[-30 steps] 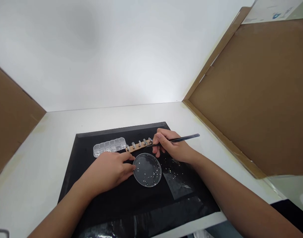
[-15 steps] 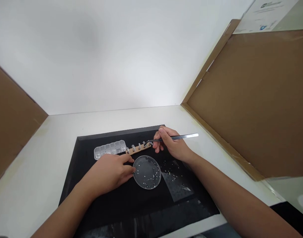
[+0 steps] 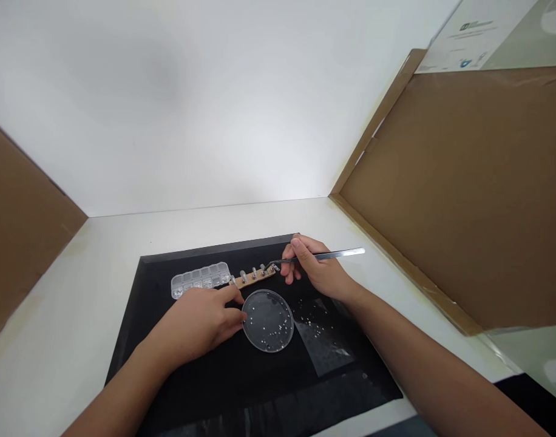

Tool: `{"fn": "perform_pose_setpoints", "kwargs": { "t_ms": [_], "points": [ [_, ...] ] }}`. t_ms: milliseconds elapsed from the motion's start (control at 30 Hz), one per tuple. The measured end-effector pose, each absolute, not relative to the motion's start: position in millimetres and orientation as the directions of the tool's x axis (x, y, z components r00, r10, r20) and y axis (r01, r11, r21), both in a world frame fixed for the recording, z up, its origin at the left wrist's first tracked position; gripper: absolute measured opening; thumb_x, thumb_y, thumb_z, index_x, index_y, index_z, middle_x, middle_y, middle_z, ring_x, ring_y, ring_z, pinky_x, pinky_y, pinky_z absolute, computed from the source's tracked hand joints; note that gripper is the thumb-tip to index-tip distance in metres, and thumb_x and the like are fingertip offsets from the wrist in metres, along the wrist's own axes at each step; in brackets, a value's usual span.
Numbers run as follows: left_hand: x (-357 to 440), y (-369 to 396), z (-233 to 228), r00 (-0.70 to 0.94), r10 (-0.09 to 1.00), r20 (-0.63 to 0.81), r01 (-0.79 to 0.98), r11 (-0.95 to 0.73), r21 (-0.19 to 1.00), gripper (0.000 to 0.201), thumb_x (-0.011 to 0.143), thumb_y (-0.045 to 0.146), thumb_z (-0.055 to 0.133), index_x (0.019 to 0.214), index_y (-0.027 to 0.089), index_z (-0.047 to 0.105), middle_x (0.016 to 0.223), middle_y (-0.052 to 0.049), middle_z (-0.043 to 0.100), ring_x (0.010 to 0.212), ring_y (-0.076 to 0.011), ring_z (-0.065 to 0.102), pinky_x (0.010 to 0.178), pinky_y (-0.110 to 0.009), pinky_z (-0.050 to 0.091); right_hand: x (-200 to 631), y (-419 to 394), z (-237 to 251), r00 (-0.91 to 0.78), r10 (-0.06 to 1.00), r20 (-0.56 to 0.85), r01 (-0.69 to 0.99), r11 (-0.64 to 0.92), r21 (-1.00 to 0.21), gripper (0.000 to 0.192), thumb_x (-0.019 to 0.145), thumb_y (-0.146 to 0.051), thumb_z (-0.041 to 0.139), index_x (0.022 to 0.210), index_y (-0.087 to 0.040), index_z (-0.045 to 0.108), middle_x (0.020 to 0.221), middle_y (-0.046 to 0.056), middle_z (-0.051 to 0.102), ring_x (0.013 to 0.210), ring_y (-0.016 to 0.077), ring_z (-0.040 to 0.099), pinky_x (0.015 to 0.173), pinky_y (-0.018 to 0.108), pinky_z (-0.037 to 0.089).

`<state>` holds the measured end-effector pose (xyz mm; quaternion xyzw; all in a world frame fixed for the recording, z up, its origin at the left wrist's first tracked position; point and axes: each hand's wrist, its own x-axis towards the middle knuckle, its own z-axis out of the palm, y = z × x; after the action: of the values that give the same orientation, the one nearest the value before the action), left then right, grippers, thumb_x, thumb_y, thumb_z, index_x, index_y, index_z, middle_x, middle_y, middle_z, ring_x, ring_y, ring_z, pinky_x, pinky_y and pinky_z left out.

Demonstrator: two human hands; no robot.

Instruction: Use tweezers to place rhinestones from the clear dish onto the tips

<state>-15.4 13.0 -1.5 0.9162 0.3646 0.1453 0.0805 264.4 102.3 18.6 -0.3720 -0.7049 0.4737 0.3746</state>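
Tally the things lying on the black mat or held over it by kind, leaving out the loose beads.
Tweezers, in the right hand: 1
Round clear dish, touched by the left hand: 1
Clear compartment box: 1
Wooden strip with pegs: 1
Clear plastic sheet: 1
Total: 5

You will find no legible text: the only print stands on the white sheet (image 3: pixel 469 36) above the cardboard panel (image 3: pixel 469 188) at upper right, a small logo and lines too blurred to read.

Bright, sharp; wide-angle edge distortion.
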Motion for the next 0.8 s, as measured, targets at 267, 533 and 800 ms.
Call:
{"fn": "perform_pose_setpoints", "kwargs": {
  "t_ms": [267, 533, 800],
  "points": [
    [-15.6, 13.3, -2.7, 0.685, 0.696, 0.217, 0.643, -0.717, 0.271, 0.020, 0.106, 0.030, 0.061, 0.106, 0.028, 0.080, 0.122, -0.003, 0.075, 0.070, -0.0137, 0.069, 0.059, -0.027, 0.048, 267.7, 105.0, 19.5, -0.438, 0.877, 0.195, 0.201, 0.307, -0.930, 0.044, 0.109, -0.059, 0.047, 0.090, -0.021, 0.058, 0.073, 0.002, 0.074, 0.057, 0.0145, 0.071, 0.052, 0.030, 0.047],
    [-15.5, 14.7, -1.6, 0.690, 0.696, 0.198, 0.647, -0.716, 0.262, 0.019, 0.105, 0.029, 0.061, 0.108, 0.028, 0.080, 0.123, -0.003, 0.075, 0.072, -0.0145, 0.070, 0.061, -0.027, 0.050, 268.6, 104.2, 21.7, -0.426, 0.885, 0.189, 0.306, 0.338, -0.890, 0.043, 0.109, -0.058, 0.047, 0.090, -0.021, 0.058, 0.074, 0.002, 0.075, 0.058, 0.0159, 0.071, 0.055, 0.031, 0.050],
    [-15.0, 13.5, -1.9, 0.684, 0.701, 0.204, 0.651, -0.712, 0.264, 0.019, 0.105, 0.030, 0.061, 0.107, 0.029, 0.080, 0.122, -0.001, 0.074, 0.070, -0.0143, 0.069, 0.059, -0.028, 0.048, 267.6, 103.1, 20.9, -0.455, 0.871, 0.185, 0.363, 0.371, -0.855, 0.042, 0.110, -0.056, 0.045, 0.091, -0.021, 0.057, 0.075, 0.003, 0.075, 0.061, 0.0159, 0.073, 0.056, 0.030, 0.052]
  ]
}}
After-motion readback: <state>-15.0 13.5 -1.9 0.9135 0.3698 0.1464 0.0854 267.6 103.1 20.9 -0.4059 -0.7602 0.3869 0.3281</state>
